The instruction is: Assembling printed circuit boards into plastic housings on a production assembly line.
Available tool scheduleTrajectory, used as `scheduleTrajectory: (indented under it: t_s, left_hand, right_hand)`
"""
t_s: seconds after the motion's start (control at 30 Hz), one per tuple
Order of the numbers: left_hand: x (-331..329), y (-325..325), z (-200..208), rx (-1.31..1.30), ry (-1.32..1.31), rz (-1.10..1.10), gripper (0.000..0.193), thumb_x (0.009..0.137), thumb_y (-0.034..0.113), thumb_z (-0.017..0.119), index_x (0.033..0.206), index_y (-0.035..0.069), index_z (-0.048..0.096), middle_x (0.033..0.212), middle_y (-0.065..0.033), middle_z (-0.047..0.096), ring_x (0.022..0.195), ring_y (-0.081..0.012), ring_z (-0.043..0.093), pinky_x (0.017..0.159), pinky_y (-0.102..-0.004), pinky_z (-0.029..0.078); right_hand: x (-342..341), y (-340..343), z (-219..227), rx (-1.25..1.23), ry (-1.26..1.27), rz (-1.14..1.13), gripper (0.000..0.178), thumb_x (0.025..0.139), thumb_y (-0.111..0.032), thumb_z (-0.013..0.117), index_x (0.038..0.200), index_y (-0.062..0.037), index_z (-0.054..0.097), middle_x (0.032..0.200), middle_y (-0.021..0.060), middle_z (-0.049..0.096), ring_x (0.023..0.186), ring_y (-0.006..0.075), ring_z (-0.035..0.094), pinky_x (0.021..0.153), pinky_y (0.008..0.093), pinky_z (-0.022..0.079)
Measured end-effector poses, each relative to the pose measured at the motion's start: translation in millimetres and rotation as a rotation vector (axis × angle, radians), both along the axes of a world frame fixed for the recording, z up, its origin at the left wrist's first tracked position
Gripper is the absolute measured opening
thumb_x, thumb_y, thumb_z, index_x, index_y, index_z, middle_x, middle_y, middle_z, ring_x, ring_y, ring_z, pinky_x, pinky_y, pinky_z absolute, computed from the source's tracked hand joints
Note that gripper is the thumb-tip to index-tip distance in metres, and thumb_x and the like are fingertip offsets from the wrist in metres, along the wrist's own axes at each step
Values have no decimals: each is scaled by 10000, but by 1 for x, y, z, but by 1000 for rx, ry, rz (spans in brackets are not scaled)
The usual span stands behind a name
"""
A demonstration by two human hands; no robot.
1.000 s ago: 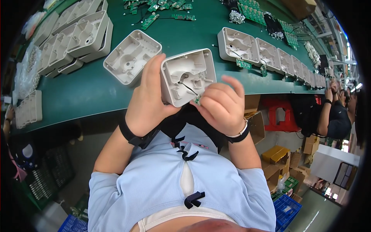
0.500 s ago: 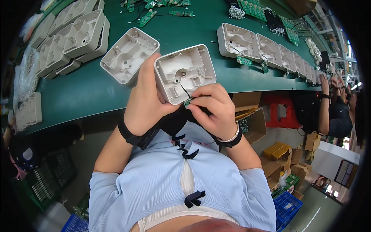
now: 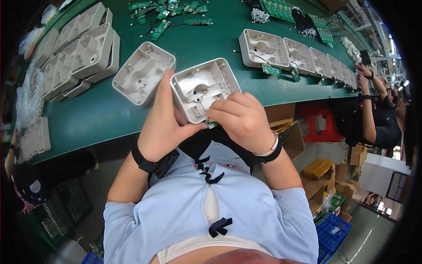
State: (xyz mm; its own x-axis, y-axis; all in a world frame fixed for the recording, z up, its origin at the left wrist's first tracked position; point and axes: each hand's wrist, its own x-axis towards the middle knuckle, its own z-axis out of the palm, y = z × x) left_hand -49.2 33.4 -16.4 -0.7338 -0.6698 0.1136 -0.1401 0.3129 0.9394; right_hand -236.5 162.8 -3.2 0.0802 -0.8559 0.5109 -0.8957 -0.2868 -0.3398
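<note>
My left hand grips a white plastic housing by its left side, tilted open side up above the table's near edge. Posts, ribs and round holes show inside it. A thin black wire runs from a hole in its floor toward the near rim. Just outside that rim hangs a small green circuit board, close to my left thumb tip. My right hand reaches over the near right corner, fingertips pinched together where the wire meets the rim; what lies between them is hidden.
Another housing lies left of mine on the green table. Stacked housings stand farther left. A row of housings with boards runs right, toward a co-worker's hands. Loose circuit boards lie at the back.
My right hand has shifted from the circuit board up onto the housing's near rim. My left thumb has come closer to the board. The co-worker's hands on the right have moved.
</note>
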Motion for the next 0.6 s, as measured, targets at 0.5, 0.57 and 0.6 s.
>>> scheduleTrajectory:
  t_s: [0.5,0.57,0.6]
  left_hand:
    - [51,-65,-8,-682,-249,363,1012,741,249,938,1554,-5,392,1464,-280,530,1311,-437,572,1111,-468,455]
    - [56,-64,-4,-591,-206,365,1031,730,234,940,1561,-1,377,1468,-276,528,1322,-432,569,1125,-471,447]
    - [60,-63,-2,-501,-165,368,1051,719,220,943,1567,2,361,1472,-272,527,1332,-427,565,1139,-474,438]
  right_hand:
    - [-40,-37,7,-19,186,-99,213,787,-1,741,988,-70,748,980,40,738,815,261,642,724,380,537]
    - [-39,-39,5,-7,208,-109,204,802,-1,737,995,-69,745,986,42,737,823,264,643,727,380,538]
    - [-38,-40,5,11,233,-132,186,823,-6,734,1000,-63,741,997,47,736,831,269,645,729,382,539]
